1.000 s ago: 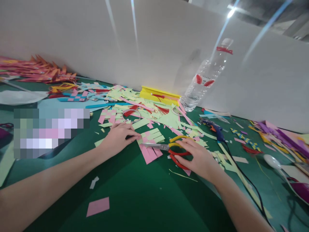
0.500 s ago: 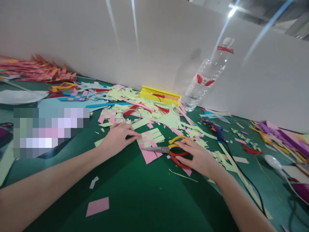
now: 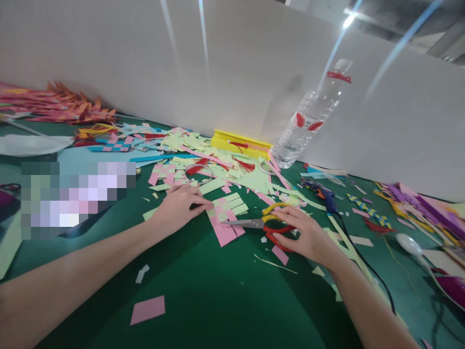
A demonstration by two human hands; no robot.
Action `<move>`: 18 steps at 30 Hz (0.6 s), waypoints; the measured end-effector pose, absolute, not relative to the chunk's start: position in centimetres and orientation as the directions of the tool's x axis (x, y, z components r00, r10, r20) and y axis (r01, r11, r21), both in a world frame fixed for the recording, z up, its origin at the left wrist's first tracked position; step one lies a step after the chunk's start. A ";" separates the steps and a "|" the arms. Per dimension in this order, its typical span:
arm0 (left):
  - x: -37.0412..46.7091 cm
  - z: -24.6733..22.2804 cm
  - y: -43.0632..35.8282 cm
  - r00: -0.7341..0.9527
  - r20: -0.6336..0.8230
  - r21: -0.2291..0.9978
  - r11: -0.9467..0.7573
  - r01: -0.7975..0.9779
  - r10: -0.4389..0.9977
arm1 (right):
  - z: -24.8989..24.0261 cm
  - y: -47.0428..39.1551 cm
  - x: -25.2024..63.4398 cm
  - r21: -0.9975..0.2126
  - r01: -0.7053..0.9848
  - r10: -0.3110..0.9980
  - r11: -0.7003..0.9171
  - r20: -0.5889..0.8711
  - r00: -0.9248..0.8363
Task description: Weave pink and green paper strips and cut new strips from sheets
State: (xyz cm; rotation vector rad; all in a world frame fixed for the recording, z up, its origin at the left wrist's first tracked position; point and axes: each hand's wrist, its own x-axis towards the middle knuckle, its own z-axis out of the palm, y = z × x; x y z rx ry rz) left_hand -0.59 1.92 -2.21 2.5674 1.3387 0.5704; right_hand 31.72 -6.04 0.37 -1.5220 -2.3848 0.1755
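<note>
A woven piece of pink and pale green paper strips (image 3: pixel 224 213) lies on the green table, its strip ends sticking out to the right and bottom. My left hand (image 3: pixel 184 204) rests at its left edge, thumb and fingertips closed on the paper there. In my right hand (image 3: pixel 303 230) is a pair of scissors (image 3: pixel 256 223) with one yellow and one red handle loop. The blades point left and their tips lie over the lower right strips. They look closed or nearly so.
Paper scraps (image 3: pixel 189 143) and red tassels (image 3: pixel 244 165) lie heaped behind my hands. A plastic bottle (image 3: pixel 308 118) leans against the white partition (image 3: pixel 218 72). To the right are a corded glue gun (image 3: pixel 325 194) and a white spoon (image 3: pixel 410 244). A phone-like blurred object (image 3: pixel 80 198) stands left.
My right hand has drawn the scissors slightly to the right, so the blades reach less far over the woven paper. The left hand and the paper have stayed in place.
</note>
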 end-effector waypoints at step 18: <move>-0.5 -2.0 1.8 0.513 0.243 0.334 -0.567 0.753 0.823 | 0.7 -6.0 31.5 -0.263 0.860 0.899 0.437 0.125 -0.419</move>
